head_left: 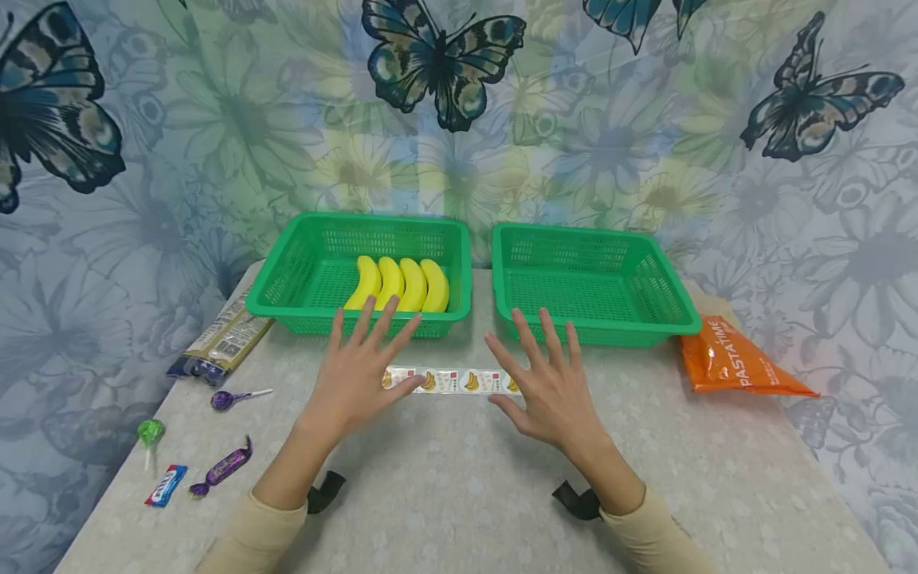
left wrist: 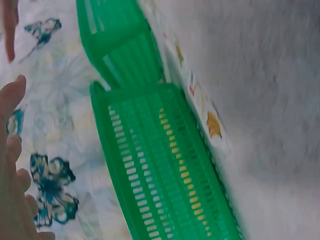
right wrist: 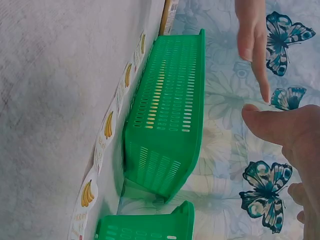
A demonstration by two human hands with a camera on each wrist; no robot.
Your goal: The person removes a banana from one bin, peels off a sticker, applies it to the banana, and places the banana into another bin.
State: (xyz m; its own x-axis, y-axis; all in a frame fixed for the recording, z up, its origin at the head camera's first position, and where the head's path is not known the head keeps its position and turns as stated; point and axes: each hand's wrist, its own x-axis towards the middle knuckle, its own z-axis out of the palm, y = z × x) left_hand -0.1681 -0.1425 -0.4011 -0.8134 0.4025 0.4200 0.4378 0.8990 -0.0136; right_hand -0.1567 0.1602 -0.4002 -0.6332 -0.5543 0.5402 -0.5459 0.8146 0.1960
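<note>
Both hands hover spread-fingered and flat above the table [head_left: 459, 494], holding nothing: the left hand [head_left: 358, 379] lies over the left end of a paper strip [head_left: 459, 381] printed with bananas, and the right hand [head_left: 548, 383] over its right end. The strip lies on the table just in front of two green baskets set side by side; the left basket [head_left: 287, 279] holds four yellow bananas [head_left: 402, 283], while the right basket [head_left: 674, 303] shows only its mesh floor. Sweets [head_left: 222, 470] lie at the table's left edge, an orange packet [head_left: 731, 363] at the right.
</note>
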